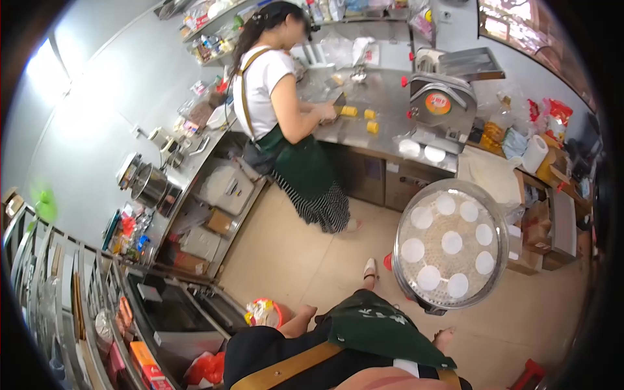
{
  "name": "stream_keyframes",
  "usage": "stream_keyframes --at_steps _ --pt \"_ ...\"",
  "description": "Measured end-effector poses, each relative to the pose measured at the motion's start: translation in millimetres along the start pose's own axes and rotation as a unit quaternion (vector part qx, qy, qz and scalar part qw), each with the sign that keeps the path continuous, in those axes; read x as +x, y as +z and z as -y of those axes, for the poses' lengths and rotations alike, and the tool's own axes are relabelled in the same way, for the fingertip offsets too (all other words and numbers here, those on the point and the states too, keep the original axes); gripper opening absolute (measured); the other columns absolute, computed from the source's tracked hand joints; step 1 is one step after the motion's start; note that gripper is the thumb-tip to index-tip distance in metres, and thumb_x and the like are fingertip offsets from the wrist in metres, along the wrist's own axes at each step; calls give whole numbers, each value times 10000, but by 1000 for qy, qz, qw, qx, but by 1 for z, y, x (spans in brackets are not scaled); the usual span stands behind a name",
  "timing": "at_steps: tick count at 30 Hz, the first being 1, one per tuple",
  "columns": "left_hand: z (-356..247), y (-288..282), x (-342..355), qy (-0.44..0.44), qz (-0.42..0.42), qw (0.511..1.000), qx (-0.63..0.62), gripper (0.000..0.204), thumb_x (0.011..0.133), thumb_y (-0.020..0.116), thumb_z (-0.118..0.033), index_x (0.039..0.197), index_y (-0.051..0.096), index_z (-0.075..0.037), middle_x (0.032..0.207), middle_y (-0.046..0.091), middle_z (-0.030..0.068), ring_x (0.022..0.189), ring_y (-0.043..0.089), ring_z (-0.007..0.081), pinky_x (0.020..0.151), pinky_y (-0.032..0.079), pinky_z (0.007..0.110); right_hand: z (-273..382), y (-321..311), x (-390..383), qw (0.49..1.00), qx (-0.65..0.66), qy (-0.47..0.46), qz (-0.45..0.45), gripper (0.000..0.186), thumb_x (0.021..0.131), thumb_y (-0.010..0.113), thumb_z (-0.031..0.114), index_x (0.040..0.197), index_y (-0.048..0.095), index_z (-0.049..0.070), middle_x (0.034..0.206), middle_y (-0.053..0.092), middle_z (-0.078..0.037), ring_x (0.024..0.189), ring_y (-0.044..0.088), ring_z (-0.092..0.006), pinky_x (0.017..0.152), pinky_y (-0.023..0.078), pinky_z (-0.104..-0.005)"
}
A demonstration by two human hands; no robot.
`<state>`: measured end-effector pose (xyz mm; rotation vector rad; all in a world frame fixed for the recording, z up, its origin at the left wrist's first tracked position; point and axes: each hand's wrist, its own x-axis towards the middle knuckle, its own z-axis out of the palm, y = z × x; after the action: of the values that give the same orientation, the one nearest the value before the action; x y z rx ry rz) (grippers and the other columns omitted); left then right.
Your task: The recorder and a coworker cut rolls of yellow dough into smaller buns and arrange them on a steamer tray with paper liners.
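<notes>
My left hand [306, 313] hangs low at my left side, beside a red bin. On the other side of my green apron [383, 328], part of my right hand [445, 335] shows near its edge. Nothing can be seen in either hand, and the fingers are too small and partly hidden to read. Ahead to the right is a round metal steamer tray [435, 224] with a perforated base. Several white paper rounds [452, 242] lie spread over it. The tray is nearest to my right hand but apart from it.
A co-worker [279, 91] stands at the steel counter [390, 133], hands near yellow dough pieces [372, 127]. A dough-rolling machine [442, 107] stands on its right end. Left are a shelved bench [214, 156], an oven [166, 305] and the red bin [283, 315]. A red stool [528, 376] stands lower right.
</notes>
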<state>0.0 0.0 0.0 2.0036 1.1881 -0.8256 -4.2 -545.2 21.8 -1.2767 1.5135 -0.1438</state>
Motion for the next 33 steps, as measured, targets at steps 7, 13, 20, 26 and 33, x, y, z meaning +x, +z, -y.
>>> stream_keyframes --at_steps 7,13,20,26,33 --pt "-138 -27 -50 187 -38 981 -41 365 743 584 -277 913 597 46 894 599 200 838 579 282 718 448 359 10 -32 -14 998 -19 -20 -52 461 871 362 400 863 479 -45 622 511 -136 435 453 -202 373 385 -302" --pt "-211 -32 -65 241 -16 969 -55 333 699 599 -240 901 606 25 890 607 188 869 579 288 763 443 340 -15 -30 -9 992 93 59 -63 457 870 367 401 827 486 -38 610 505 -119 428 425 -186 375 366 -272" --pt "-178 -36 -63 198 -21 975 -98 300 729 582 -219 926 612 5 886 611 176 869 577 263 764 442 339 -6 -27 -8 998 21 -3 -58 435 875 361 388 748 454 -18 534 440 -88 388 389 -161 344 326 -280" --pt "-192 -101 -24 212 -121 962 -122 253 740 573 -179 897 602 17 813 619 157 787 591 238 698 454 327 30 -30 -10 985 76 -10 -151 390 866 396 338 770 454 -36 594 466 -99 420 403 -172 369 345 -281" --pt "-407 -134 17 429 -243 870 21 153 724 601 -174 689 552 -34 681 594 138 676 584 313 606 459 386 9 -52 -52 961 69 53 -261 480 850 448 361 1075 423 -63 750 546 -142 514 474 -188 416 399 -299"
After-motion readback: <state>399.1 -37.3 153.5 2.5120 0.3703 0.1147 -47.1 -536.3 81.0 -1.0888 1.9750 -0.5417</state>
